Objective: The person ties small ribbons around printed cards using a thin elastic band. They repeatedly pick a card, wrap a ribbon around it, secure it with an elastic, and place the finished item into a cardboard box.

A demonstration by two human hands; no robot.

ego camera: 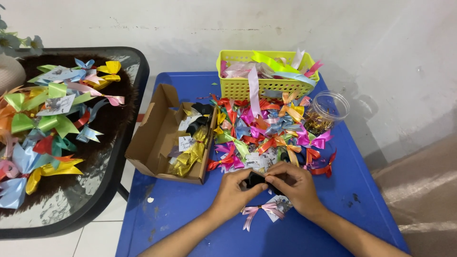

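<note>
- The left hand [234, 190] and the right hand [296, 186] met over the near middle of the blue tabletop [190, 223], fingers of both pinched together on a small black ribbon piece [255, 179] held between them.
- Just beneath the hands, a pink ribbon bow [259, 211] lay flat on the tabletop, partly on a small printed card [281, 205].
- Just beyond the hands spread a heap of ribbon bows [266, 131] in red, orange, pink, yellow and blue.
- Behind the heap stood a yellow-green basket [243, 88] with loose ribbons hanging over its rim.
- To the right of the heap, a clear plastic jar [331, 107] lay tilted, with small gold pieces inside.
- To the left of the heap sat an open cardboard box [152, 140] holding gold and black ribbon and small cards.
- Further left, apart from the blue tabletop, a dark glass table [112, 166] carried a brown fuzzy mat [112, 123] covered with larger bows [43, 119] in green, blue, yellow and pink.
</note>
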